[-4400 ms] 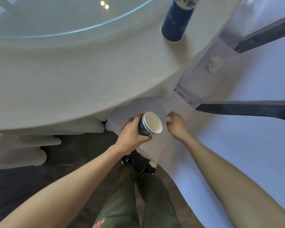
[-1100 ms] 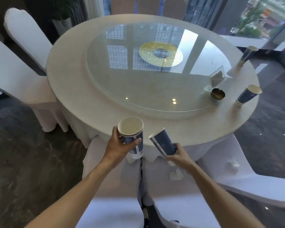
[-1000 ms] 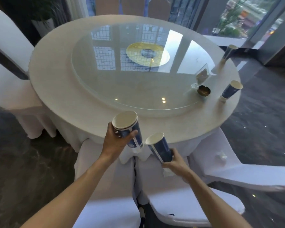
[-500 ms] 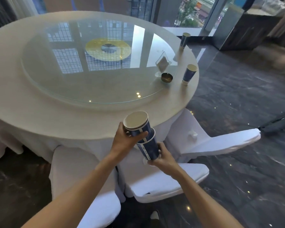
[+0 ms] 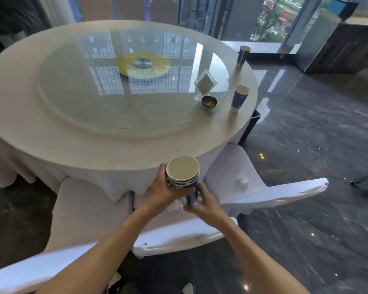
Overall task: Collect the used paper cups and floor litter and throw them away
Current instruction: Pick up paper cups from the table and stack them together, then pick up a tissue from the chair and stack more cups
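A stack of nested blue paper cups (image 5: 184, 177) stands upright in front of me, just off the near edge of the round table (image 5: 119, 151). My left hand (image 5: 164, 192) grips the stack's side with the thumb across the front. My right hand (image 5: 202, 203) holds the stack from below at its base. Two more blue paper cups stand on the table's right rim, one nearer (image 5: 239, 98) and one farther (image 5: 242, 57). A crumpled white tissue (image 5: 241, 181) lies on the white-covered chair to the right.
A glass turntable (image 5: 106, 98) covers the table's middle, carrying a clear card stand (image 5: 205, 82) and a small brass dish (image 5: 209, 101). White-covered chairs (image 5: 263, 194) crowd the near side. A dark bin (image 5: 251, 124) stands behind the table's right edge on the dark marble floor.
The cup in my right hand has been pushed up over the left hand's cups, so both hands now hold one nested stack. My view has swung to the right.
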Demonstrator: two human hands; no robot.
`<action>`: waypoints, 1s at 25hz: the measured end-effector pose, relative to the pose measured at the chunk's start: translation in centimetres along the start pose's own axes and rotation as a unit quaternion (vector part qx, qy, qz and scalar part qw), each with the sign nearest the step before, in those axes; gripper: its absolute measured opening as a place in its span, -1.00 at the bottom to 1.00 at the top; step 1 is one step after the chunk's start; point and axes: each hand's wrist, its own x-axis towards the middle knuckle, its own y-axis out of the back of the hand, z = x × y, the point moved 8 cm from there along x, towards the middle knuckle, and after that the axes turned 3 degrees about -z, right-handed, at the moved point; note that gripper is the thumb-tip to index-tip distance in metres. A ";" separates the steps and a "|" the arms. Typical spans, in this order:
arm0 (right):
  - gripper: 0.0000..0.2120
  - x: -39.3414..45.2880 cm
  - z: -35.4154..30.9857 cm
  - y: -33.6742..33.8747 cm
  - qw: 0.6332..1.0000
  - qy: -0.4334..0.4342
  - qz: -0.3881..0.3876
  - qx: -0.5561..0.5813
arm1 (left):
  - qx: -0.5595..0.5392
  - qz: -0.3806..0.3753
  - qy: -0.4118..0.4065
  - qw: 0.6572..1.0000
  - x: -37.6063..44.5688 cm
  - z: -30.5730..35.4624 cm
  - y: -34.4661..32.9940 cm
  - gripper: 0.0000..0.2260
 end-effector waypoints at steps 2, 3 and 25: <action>-0.47 0.0 -0.1 1.4 0.999 0.013 -0.029 0.000 | 0.016 0.029 -0.004 0.999 -0.6 -0.1 -0.8 -0.19; -0.45 0.3 -0.3 2.3 0.999 0.015 -0.028 0.020 | 0.034 0.032 -0.010 0.999 -0.9 -0.2 -1.0 -0.21; -0.33 18.4 5.5 -4.1 0.933 -0.036 -0.143 -0.327 | 0.133 0.103 0.157 0.973 5.3 -17.6 7.2 -0.25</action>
